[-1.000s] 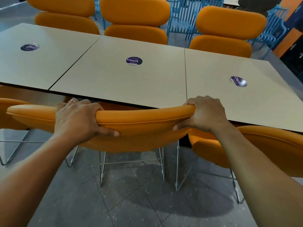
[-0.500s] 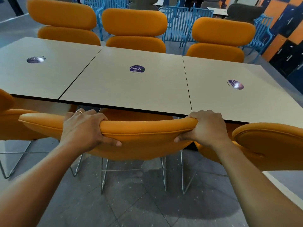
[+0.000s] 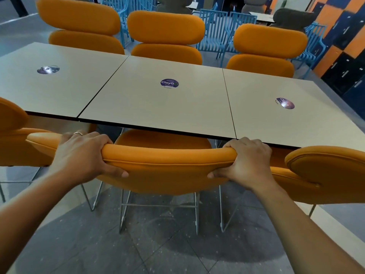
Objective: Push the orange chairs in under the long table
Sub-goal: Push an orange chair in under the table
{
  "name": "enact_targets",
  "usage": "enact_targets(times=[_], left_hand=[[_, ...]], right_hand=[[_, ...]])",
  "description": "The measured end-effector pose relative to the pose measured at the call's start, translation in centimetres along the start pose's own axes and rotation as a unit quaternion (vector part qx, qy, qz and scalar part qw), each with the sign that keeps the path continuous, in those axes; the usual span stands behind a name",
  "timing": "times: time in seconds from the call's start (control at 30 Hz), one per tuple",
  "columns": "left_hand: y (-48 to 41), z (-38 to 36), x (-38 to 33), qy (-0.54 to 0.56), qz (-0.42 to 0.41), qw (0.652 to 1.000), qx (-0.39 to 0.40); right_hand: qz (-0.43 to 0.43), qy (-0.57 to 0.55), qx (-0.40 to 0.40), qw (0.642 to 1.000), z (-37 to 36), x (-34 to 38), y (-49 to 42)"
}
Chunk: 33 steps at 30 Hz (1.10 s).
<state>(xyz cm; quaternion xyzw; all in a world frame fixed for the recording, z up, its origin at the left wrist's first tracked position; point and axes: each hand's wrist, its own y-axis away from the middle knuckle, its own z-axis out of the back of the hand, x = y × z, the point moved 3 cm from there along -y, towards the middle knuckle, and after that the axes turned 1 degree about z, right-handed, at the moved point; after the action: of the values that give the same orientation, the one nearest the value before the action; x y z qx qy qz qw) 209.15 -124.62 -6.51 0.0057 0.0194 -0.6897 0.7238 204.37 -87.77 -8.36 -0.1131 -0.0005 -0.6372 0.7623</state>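
**A:** A canteen with a grey tiled floor. A long pale table (image 3: pixel 138 103) has three orange far chairs (image 3: pixel 166 28) along its other side.

**B:** And the near side?

**A:** The left hand (image 3: pixel 83 153) and right hand (image 3: pixel 248 161) clasp the backrest (image 3: pixel 167 167) of the middle chair, fingers curled over its top and thumbs beneath.

**B:** What changed in the last second?

**A:** The grip is the same. The view has lifted, so the seat (image 3: pixel 164 141) now shows, its front tucked under the table edge. This chair is probably almost in.

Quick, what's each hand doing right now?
Left hand: closed, gripping the top edge of the orange chair backrest.
Right hand: closed, gripping the same backrest's right end.
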Motion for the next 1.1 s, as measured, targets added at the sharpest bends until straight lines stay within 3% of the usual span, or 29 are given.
enact_targets(times=[0.43,1.1], left_hand=[[1.2,-1.6,-2.0,-0.022,0.005,0.995,-0.093],[-3.5,-0.3,5.9,0.002,-0.011,0.999,-0.037]], right_hand=[[0.034,-0.029,0.008,0.999,0.5,-2.5,-1.6],[-0.012,-0.019,-0.023,0.999,-1.0,5.5,-2.0]])
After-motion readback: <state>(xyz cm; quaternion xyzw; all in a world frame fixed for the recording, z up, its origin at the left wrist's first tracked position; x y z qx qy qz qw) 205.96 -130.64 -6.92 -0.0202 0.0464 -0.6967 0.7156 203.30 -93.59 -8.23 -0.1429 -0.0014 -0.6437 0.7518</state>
